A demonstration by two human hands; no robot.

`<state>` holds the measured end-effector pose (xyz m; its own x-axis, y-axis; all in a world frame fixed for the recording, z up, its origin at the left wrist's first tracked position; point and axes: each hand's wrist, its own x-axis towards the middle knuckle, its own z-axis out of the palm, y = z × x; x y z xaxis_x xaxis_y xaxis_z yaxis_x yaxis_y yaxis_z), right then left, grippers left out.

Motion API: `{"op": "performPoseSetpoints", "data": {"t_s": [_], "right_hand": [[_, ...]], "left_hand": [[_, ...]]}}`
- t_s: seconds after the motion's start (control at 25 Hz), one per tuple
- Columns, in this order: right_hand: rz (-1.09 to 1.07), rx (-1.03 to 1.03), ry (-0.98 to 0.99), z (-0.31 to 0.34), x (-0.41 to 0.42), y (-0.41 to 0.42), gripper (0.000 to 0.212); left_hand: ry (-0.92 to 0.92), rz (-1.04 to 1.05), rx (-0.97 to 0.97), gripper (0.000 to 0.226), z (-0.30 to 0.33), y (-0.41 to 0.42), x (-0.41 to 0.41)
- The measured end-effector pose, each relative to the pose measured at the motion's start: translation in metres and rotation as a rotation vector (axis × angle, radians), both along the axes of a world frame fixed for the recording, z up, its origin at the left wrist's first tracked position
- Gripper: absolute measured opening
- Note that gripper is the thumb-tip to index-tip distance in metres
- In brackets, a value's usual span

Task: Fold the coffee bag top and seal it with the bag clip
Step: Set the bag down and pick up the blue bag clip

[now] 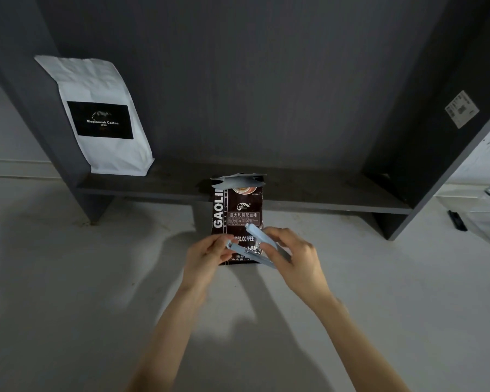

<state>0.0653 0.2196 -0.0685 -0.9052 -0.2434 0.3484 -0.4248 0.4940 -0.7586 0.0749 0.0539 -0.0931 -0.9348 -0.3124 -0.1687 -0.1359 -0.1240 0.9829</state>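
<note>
Gripping the pale blue bag clip (pixel 252 246) from both ends, the two hands meet low in front of the coffee bag. The left hand (pixel 207 257) has its fingertips curled and pinched on the clip's left end. The right hand (pixel 292 257) is curled over the clip's right, hinged end, thumb and fingers closed around it. The clip itself is sprung apart: one arm rises toward the upper left from the right hand, the other runs lower across to the left hand, forming a narrow V.

Directly behind the hands, the dark coffee bag (pixel 236 216) stands upright on the pale floor (pixel 68 306), its lower printed face partly covered by the clip and fingers. Its top edge, above and beyond the hands, is torn and ragged, with the light inner lining showing; it is not folded down.

Beyond the bag runs a low dark shelf (pixel 309 190). Far to the upper left of the left hand, a white coffee bag (pixel 102 89) with a black label leans on that shelf against its upright panel.
</note>
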Motion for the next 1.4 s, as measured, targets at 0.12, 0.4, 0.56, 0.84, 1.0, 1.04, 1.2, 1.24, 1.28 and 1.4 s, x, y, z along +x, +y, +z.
{"op": "performPoseSetpoints", "data": {"t_s": [0.12, 0.4, 0.56, 0.84, 1.0, 1.04, 1.2, 1.24, 1.28, 1.4], "right_hand": [[0.001, 0.02, -0.078, -0.007, 0.001, 0.007, 0.014], [0.084, -0.199, -0.356, -0.006, 0.007, 0.016, 0.025], [0.148, -0.272, -0.507, -0.007, 0.006, 0.019, 0.019], [0.197, -0.341, -0.592, -0.007, 0.007, 0.021, 0.021], [0.138, -0.403, -0.584, -0.004, 0.002, 0.022, 0.021], [0.132, -0.437, -0.584, -0.001, 0.001, 0.022, 0.021], [0.128, -0.504, -0.544, 0.013, -0.013, 0.022, 0.02], [0.123, -0.525, -0.529, 0.018, -0.017, 0.022, 0.02], [0.113, -0.548, -0.512, 0.023, -0.022, 0.022, 0.02], [0.068, -0.618, -0.469, 0.039, -0.037, 0.026, 0.017]], "left_hand": [[0.069, 0.088, 0.05, 0.014, 0.014, -0.006, 0.0], [0.061, 0.185, 0.136, 0.013, 0.012, -0.014, 0.001], [0.086, 0.181, 0.168, 0.02, 0.011, -0.024, 0.001], [0.093, 0.132, 0.155, 0.021, 0.008, -0.032, 0.004], [0.077, 0.062, 0.087, 0.016, 0.014, -0.032, -0.001], [0.074, 0.052, 0.064, 0.015, 0.018, -0.033, -0.004], [0.095, 0.012, -0.049, 0.015, 0.037, -0.039, -0.021], [0.11, 0.005, -0.074, 0.017, 0.043, -0.041, -0.026], [0.128, 0.0, -0.098, 0.018, 0.05, -0.044, -0.032], [0.161, 0.0, -0.184, 0.019, 0.068, -0.051, -0.052]]}}
